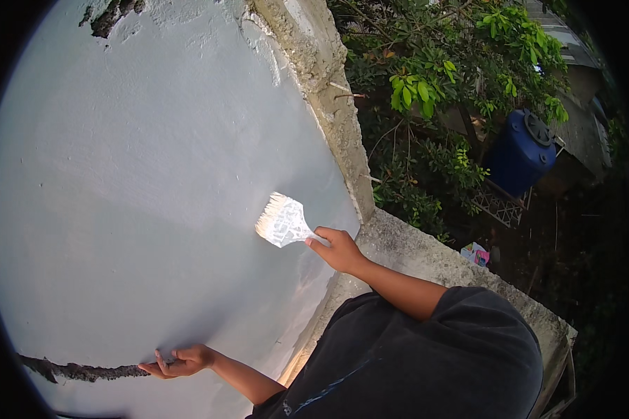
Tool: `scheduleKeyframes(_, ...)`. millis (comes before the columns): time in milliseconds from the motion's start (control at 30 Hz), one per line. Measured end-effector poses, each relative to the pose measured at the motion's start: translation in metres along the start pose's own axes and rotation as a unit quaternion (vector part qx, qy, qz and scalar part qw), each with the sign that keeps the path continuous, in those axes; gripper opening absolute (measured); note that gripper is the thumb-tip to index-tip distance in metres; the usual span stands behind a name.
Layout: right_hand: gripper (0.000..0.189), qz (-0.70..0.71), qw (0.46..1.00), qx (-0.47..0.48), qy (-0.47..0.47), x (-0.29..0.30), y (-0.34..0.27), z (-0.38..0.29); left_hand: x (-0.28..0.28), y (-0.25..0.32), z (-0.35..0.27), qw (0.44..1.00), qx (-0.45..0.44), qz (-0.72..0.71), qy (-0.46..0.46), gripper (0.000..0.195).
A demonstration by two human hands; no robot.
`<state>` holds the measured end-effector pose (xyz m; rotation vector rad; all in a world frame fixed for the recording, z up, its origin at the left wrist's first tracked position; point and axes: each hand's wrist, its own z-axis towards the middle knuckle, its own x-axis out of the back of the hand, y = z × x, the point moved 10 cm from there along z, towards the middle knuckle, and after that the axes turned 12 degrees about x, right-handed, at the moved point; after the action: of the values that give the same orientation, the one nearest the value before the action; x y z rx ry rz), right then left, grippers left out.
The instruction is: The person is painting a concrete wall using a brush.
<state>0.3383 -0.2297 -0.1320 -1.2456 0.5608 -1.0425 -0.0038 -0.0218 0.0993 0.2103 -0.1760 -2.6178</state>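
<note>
A wide, paint-smeared flat brush [287, 222] is gripped by its handle in my right hand [338, 249]. Its pale bristles point left, at the painted plaster wall [152, 199]; I cannot tell whether they touch it. Lower left, my left hand [181, 361] has its fingers apart and holds nothing. Those fingertips are at the right end of a dark, rough-edged crack [99, 372] in the wall. The wall's paint is pale grey-blue, with lighter and darker patches.
A rough concrete edge [330, 115] with metal bits sticking out bounds the wall. It meets a concrete ledge [414, 251] beside me. Beyond are leafy branches [419, 89] and a blue water tank [519, 152] on a metal stand. Broken plaster [112, 18] shows at the top.
</note>
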Motion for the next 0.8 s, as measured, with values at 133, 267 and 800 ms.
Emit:
scheduleKeyframes(133,0.039,-0.012,0.999,0.0,-0.03,-0.009,-0.02,0.01,0.0,0.001,0.0,1.0,-0.007,-0.003,-0.003,0.028)
scheduleKeyframes(267,0.039,-0.046,0.997,-0.042,-0.038,-0.017,0.023,-0.001,-0.002,0.0,-0.002,1.0,0.001,0.006,-0.014,0.027)
scheduleKeyframes(800,0.037,-0.002,1.0,0.004,-0.004,0.006,-0.014,0.017,-0.001,-0.003,-0.001,1.0,0.01,-0.007,-0.013,0.034)
